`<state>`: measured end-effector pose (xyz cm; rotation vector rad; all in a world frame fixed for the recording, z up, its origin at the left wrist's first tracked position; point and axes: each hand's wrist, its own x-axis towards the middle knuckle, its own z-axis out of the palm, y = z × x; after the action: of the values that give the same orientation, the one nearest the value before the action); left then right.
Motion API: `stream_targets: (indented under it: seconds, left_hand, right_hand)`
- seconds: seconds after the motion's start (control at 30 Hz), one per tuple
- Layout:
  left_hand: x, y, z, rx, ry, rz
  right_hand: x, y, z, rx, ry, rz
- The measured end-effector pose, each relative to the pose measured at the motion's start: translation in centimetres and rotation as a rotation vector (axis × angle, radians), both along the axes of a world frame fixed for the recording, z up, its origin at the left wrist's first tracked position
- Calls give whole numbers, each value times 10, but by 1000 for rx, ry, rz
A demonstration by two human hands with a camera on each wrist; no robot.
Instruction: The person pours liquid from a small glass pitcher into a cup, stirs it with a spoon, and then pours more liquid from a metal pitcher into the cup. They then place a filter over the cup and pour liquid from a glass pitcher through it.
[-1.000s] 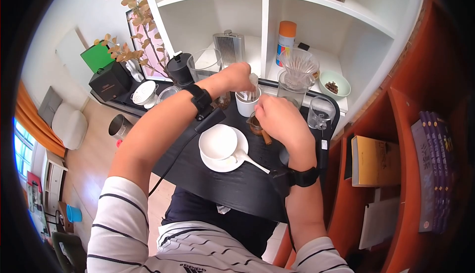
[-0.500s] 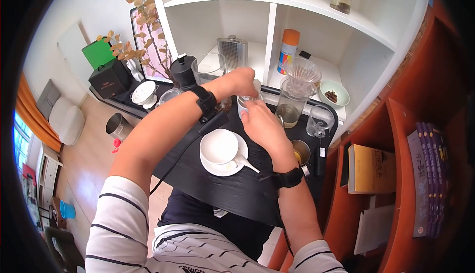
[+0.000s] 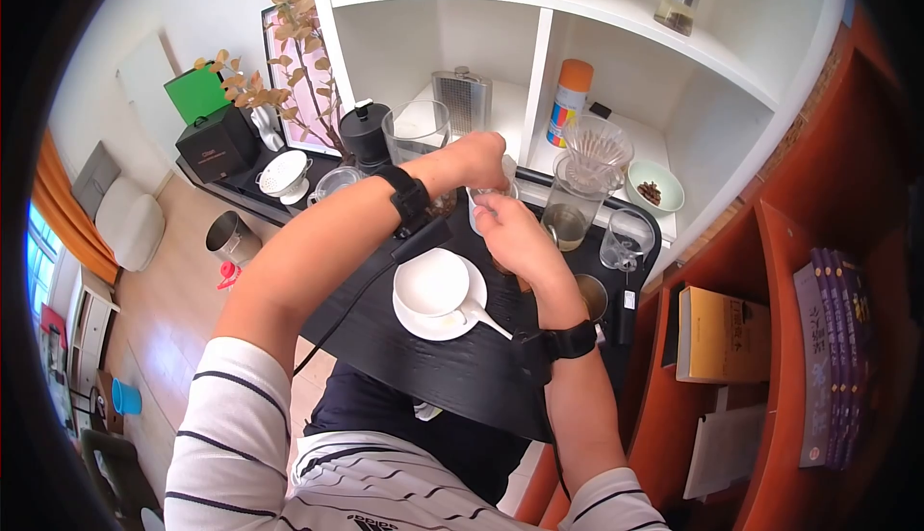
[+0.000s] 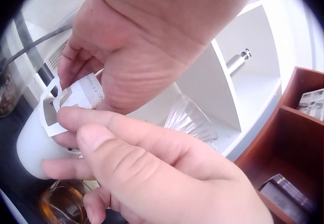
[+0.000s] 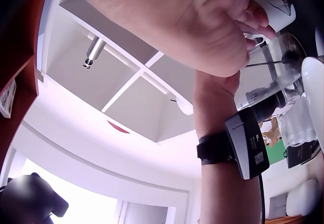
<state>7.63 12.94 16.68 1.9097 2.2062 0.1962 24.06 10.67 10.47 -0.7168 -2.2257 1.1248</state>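
Note:
A white cup (image 4: 38, 148) stands at the back of the black table (image 3: 423, 377), mostly behind my hands in the head view. Over its rim sits a drip coffee bag (image 4: 86, 93) with white paper hanger tabs. From above, my left hand (image 3: 478, 162) holds the bag's upper paper edge, its fingers bent. My right hand (image 3: 520, 234) comes in from the right and pinches a paper tab at the rim, partly covering the bag. Just below the right fingers is a small glass vessel (image 4: 63, 203) of amber colour.
Nearer me, a white bowl (image 3: 430, 279) and a white spoon rest on a saucer (image 3: 435, 331). Right of my hands stand a glass server (image 3: 568, 221) with a ribbed glass dripper (image 3: 599, 154), a glass cup (image 3: 624, 239) and a metal cup (image 3: 591, 292). White shelves (image 3: 541, 88) rise behind.
My right hand has shifted left onto the cup's rim and the paper tab. The left hand has stayed above the cup. The head view has tilted slightly.

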Motion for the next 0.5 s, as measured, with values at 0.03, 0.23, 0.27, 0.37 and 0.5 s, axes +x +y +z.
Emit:
stream_targets:
  seconds: [0.03,0.23,0.27,0.37,0.5]
  left_hand:
    - [0,0,0,2,3,-1]
    - [-3,-5,-8,17,19,-11]
    - [-4,-6,-10,21,22,-23]
    - [-5,-9,-13,47,9,-62]
    - [-4,-11,-14,42,-1,-57]
  right_hand:
    - [-1,4,-3,-66,16,27]
    - [-5,10,-11,-247,-6,70]
    - [-7,12,-14,-247,-5,71]
    - [-11,14,-20,-149,-39,82]
    - [-12,8,-16,-153,-38,65]
